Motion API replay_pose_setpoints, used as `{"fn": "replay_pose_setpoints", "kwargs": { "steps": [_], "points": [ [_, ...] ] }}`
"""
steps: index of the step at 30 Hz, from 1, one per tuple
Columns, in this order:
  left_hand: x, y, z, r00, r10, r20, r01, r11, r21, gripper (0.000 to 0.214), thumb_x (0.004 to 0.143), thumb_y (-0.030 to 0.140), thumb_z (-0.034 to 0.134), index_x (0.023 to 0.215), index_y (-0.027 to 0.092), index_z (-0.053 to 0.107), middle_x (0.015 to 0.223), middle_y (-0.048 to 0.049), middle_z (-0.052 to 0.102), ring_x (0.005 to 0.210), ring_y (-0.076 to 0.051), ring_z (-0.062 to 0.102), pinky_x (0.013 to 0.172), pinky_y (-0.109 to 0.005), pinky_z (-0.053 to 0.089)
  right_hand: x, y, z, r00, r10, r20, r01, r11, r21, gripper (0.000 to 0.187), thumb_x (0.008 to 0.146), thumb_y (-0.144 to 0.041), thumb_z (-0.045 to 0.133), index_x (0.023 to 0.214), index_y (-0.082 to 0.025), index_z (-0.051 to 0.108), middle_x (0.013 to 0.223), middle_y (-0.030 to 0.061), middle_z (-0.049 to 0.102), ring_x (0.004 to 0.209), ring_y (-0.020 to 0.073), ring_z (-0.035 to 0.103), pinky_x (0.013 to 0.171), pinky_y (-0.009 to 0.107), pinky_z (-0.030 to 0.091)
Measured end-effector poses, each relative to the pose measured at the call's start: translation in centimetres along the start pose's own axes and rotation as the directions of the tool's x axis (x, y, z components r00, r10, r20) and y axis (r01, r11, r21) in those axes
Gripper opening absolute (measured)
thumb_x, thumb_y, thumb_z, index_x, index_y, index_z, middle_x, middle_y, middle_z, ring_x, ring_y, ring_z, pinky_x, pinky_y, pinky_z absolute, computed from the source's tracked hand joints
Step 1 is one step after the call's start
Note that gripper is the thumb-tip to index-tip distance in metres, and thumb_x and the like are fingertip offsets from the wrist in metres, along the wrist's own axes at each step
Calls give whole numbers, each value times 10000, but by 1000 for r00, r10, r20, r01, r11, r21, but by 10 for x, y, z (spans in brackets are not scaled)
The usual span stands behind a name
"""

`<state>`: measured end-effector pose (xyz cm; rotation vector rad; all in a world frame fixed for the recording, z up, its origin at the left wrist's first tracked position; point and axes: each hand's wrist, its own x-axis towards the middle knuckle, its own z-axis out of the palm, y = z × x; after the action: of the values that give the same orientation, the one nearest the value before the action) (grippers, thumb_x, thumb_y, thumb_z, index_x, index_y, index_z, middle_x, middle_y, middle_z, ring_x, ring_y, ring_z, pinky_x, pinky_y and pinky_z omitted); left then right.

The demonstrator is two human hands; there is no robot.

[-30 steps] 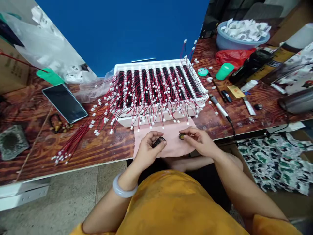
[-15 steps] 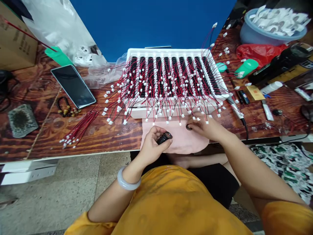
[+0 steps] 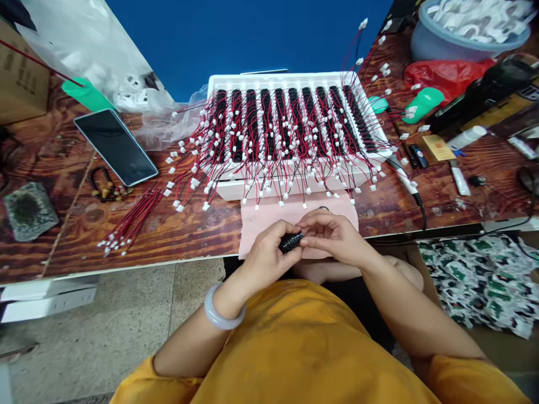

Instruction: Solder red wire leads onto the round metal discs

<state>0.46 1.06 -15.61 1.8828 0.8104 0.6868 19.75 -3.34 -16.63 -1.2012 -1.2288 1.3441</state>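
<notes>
Grip: left hand (image 3: 267, 257) closed on black part (image 3: 291, 242) | right hand (image 3: 337, 238) pinching it | at table edge (image 3: 168, 259)

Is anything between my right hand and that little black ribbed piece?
Nothing visible. The left hand holds the black ribbed piece, and the right hand pinches its end, over the pink cloth.

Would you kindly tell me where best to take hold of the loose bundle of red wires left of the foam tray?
Probably pinch the bundle of red wires at mid-length, from above: there the strands lie close together flat on the table, while the white-connector end fans out near the edge.
</notes>
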Motion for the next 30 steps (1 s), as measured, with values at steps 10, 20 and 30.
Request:
{"fn": "replay_pose_setpoints", "kwargs": {
  "steps": [10, 20, 30],
  "points": [
    [-4, -12, 0, 984, -178, 3, 158, 867, -473, 271, 799, 265, 737, 981, 175, 557, 1017, -86, 734, 917, -152, 694, 849, -266, 531, -7, 8, -20, 999, 41, 32, -45, 989, 144, 410, 784, -458, 839, 1008, -184, 631, 949, 60, 680, 780, 152, 681, 737, 292, 605],
    [-1, -20, -13, 954, -257, -154, 178, 899, -400, 341, 719, 304, 787, 977, 164, 612, 863, -28, 673, 773, -126, 652, 747, -243, 532, -5, 2, -39, 991, -133, -23, 122, 955, -270, 348, 869, -395, 752, 1093, -198, 573, 1093, 78, 619, 943, 177, 650, 852, 325, 569],
    [-3, -22, -9, 926, -350, -143, 254, 854, -454, 330, 685, 297, 792, 907, 160, 591, 895, -48, 692, 802, -143, 666, 799, -266, 534, 34, -10, -44, 935, -169, 311, 340, 675, -655, 298, 931, -138, 456, 1096, -244, 680, 1266, 44, 645, 1182, 245, 576, 1095, 497, 358]
  ]
}}
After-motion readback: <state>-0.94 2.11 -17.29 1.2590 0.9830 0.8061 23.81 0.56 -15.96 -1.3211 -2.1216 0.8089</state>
